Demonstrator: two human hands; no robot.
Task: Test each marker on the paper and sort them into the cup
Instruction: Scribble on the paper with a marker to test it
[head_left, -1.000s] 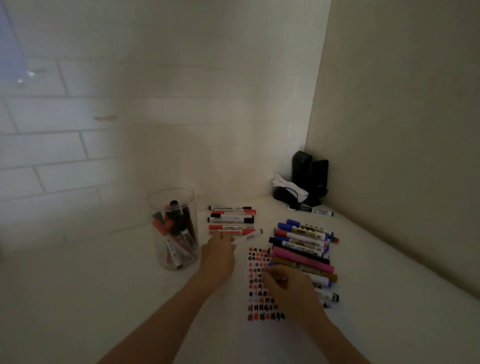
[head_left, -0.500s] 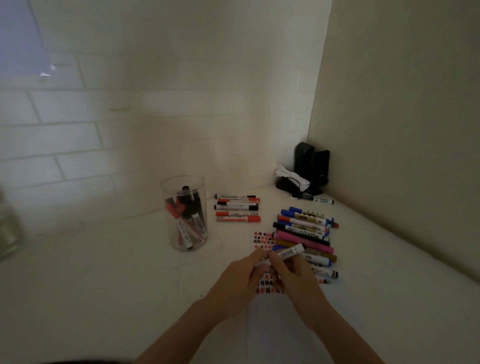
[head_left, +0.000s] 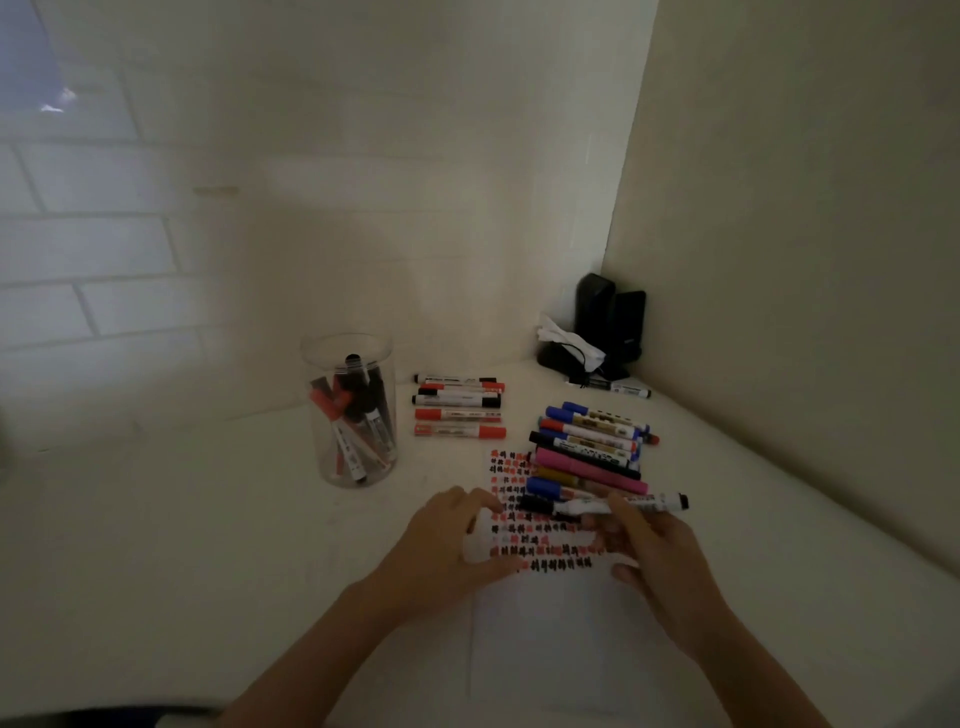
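My right hand (head_left: 657, 556) pinches a white-bodied marker (head_left: 623, 503) that lies level over the paper (head_left: 545, 634), its black end to the right and its tip to the left. My left hand (head_left: 447, 545) is curled round a small white piece (head_left: 477, 540), apparently the marker's cap, at the paper's left edge. Rows of red and black test marks (head_left: 540, 545) cover the paper's upper part. A clear cup (head_left: 348, 353) to the far left holds several red and black markers.
A row of red and black markers (head_left: 460, 405) lies right of the cup. A pile of mixed markers (head_left: 587, 452) sits at the paper's far edge. Black objects (head_left: 610, 322) and one marker (head_left: 626, 389) occupy the wall corner.
My left hand picked a marker from the row and brought it to my right hand. The hands have since pulled apart, my right keeping the marker and my left the white piece.
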